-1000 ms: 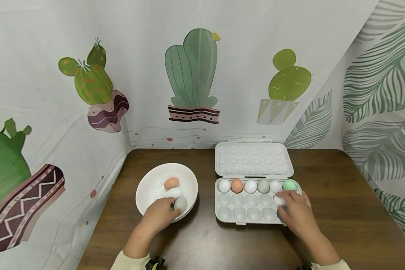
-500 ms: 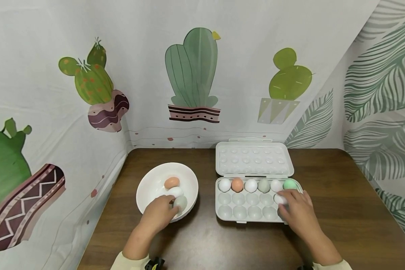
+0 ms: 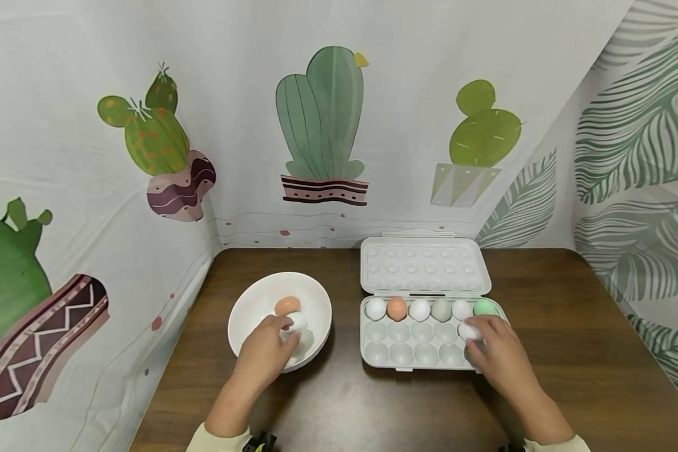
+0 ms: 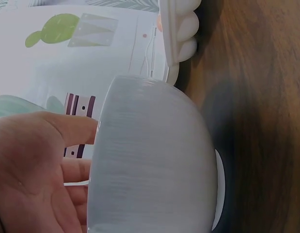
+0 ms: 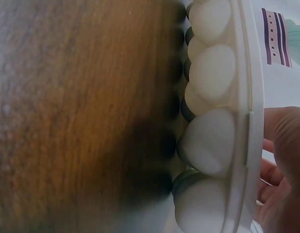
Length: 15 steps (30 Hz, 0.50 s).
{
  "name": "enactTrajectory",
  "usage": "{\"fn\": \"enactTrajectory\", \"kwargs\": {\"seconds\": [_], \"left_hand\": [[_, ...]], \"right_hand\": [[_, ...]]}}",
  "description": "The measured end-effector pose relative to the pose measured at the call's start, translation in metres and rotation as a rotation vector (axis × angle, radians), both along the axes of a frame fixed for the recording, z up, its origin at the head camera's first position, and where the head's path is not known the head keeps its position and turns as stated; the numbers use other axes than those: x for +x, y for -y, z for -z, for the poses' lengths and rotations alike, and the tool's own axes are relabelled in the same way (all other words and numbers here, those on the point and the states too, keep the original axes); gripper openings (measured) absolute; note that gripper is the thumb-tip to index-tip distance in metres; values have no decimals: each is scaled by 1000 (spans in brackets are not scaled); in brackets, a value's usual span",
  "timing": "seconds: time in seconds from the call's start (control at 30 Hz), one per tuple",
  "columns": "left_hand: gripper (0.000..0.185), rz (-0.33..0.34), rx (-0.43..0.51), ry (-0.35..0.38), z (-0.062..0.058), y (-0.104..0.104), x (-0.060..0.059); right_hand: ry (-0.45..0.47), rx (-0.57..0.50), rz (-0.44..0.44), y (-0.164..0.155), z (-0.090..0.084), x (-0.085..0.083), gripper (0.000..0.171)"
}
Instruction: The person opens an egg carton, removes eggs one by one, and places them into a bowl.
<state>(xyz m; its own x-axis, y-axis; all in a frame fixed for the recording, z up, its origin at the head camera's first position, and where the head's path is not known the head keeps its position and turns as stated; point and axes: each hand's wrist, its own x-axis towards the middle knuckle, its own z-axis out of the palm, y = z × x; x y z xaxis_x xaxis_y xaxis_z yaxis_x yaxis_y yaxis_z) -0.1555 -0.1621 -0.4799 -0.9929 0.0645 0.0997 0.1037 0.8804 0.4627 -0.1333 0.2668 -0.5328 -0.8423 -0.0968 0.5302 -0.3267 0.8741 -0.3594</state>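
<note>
The left hand [image 3: 265, 356] reaches into the round white ceramic bowl [image 3: 247, 307], fingers curled over a white egg [image 3: 297, 321]; a pale grey egg below is mostly hidden. The right hand [image 3: 500, 358] pinches another white egg [image 3: 468, 331] over the open white plastic egg carton [image 3: 407, 351], covering its right-end cups.

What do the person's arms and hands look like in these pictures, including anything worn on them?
Both hands are bare, with no gloves or rings visible. The left hand and right hand each come out of a pale cream sleeve that ends near the wrist. A small black device, only partly visible, sits by the left wrist.
</note>
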Motion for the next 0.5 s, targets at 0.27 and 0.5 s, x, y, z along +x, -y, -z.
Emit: {"fn": "enactTrajectory", "kwargs": {"seconds": [0.27, 0.5], "left_hand": [[22, -14, 46, -70, -1, -4, 0], [18, -11, 91, -100, -3, -10, 2]], "right_hand": [[-33, -44, -13, 1, -1, -1, 40], [-60, -110, -67, 6, 1, -3, 41]]}}
